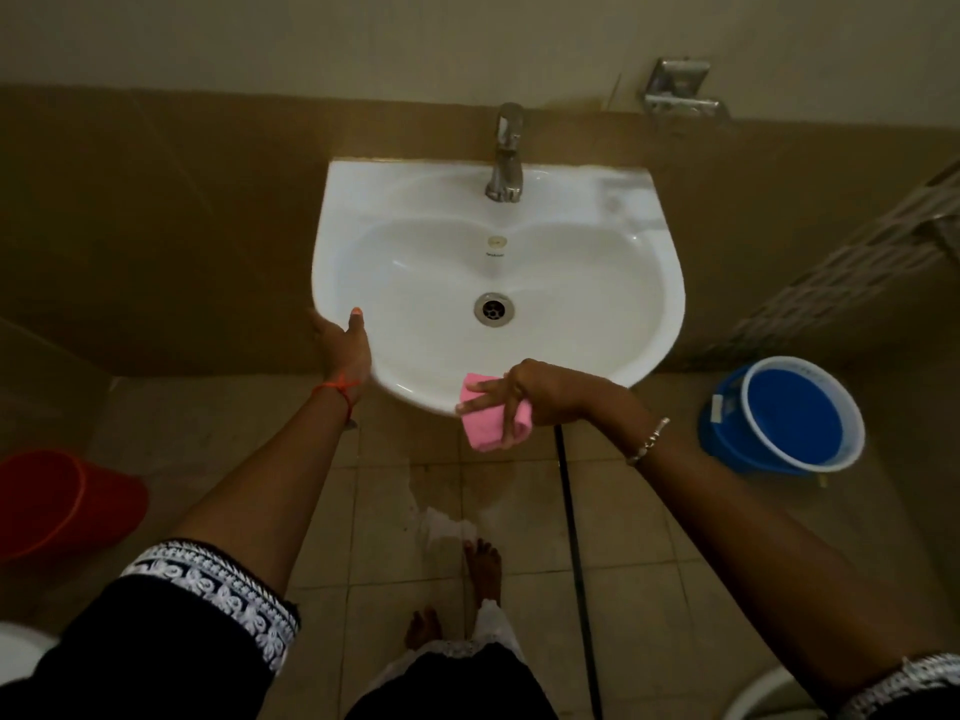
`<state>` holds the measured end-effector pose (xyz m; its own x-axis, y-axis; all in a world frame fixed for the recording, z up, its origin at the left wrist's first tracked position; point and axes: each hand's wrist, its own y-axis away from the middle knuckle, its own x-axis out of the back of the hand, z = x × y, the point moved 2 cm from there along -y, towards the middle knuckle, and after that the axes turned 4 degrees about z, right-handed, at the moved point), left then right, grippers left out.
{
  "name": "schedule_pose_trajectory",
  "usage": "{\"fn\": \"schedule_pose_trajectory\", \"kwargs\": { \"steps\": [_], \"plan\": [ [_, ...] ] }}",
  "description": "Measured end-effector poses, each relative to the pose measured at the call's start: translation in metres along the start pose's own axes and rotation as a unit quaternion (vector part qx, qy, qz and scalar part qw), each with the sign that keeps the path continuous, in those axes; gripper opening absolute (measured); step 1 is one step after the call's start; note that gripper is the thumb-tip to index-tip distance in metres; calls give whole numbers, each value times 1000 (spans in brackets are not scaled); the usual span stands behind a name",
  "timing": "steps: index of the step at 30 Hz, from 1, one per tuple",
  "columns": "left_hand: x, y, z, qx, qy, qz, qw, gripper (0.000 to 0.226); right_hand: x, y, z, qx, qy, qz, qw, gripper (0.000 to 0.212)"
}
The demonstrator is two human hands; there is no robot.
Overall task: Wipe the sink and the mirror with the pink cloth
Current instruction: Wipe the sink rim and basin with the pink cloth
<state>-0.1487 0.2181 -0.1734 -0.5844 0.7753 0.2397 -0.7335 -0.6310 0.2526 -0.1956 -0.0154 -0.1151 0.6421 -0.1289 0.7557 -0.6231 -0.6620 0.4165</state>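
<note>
The left hand (340, 345) grips the left front rim of the sink (571, 283), thumb on top. The right hand (535, 394) grasps the folded pink cloth (483, 426), held against the sink's front edge, fingers laid across it.

Grips the front-left rim of the white ceramic wall-mounted sink (597, 283) with the left hand (343, 345). Holds the folded pink cloth (483, 428) at the front rim with the right hand (543, 392).
</note>
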Motion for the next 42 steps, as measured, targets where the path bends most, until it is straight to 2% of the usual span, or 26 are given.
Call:
{"fn": "schedule_pose_trajectory", "kwargs": {
  "steps": [3, 7, 9, 11, 12, 13, 16, 17, 18, 19, 20, 22, 24, 28, 32, 36, 42],
  "plan": [
    [0, 1, 2, 4, -25, 7, 1000, 66, 14, 12, 23, -56, 19, -33, 998, 25],
    [1, 1, 7, -11, -13, 34, 999, 56, 48, 17, 39, -125, -15, -67, 990, 26],
    [4, -5, 6, -17, -2, 35, 999, 49, 63, 12, 49, -161, -76, -17, 984, 30],
    [8, -16, 3, -31, -12, 35, 999, 47, 72, 6, 58, -205, -177, 97, 958, 34],
    [8, -21, 3, -45, -27, 36, 998, 49, 73, 2, 60, -225, -265, 159, 924, 38],
    [9, -26, 4, -61, -44, 38, 996, 51, 72, -3, 60, -237, -370, 215, 872, 41],
    [4, -41, 9, -89, -74, 45, 992, 53, 58, -32, 57, -221, -628, 341, 664, 52],
    [2, -46, 11, -89, -82, 47, 991, 53, 55, -45, 56, -214, -670, 384, 598, 55],
    [0, -52, 11, -88, -91, 47, 991, 53, 53, -57, 55, -206, -689, 428, 547, 57],
    [-1, -56, 12, -91, -97, 43, 990, 53, 51, -67, 53, -197, -691, 470, 513, 60],
    [-3, -61, 10, -102, -101, 36, 989, 52, 50, -78, 50, -188, -683, 503, 496, 62],
    [-4, -68, 6, -132, -107, 20, 985, 48, 48, -100, 44, -164, -661, 543, 491, 60],
    [-4, -68, 4, -144, -103, 10, 984, 44, 48, -121, 40, -146, -640, 558, 508, 53],
    [-3, -66, 4, -157, -101, 8, 982, 39, 40, -169, 36, -229, -586, 561, 538, 33],
    [-3, -67, 2, -169, -119, 14, 978, 39, 30, -193, 34, -269, -511, 571, 584, 45],
    [-2, -66, 2, -161, -118, 4, 980, 40, 29, -200, 28, -265, -466, 596, 598, 65],
    [-1, -64, 3, -148, -124, 3, 981, 42, 32, -206, 18, -252, -431, 621, 604, 71]
  ]
}}
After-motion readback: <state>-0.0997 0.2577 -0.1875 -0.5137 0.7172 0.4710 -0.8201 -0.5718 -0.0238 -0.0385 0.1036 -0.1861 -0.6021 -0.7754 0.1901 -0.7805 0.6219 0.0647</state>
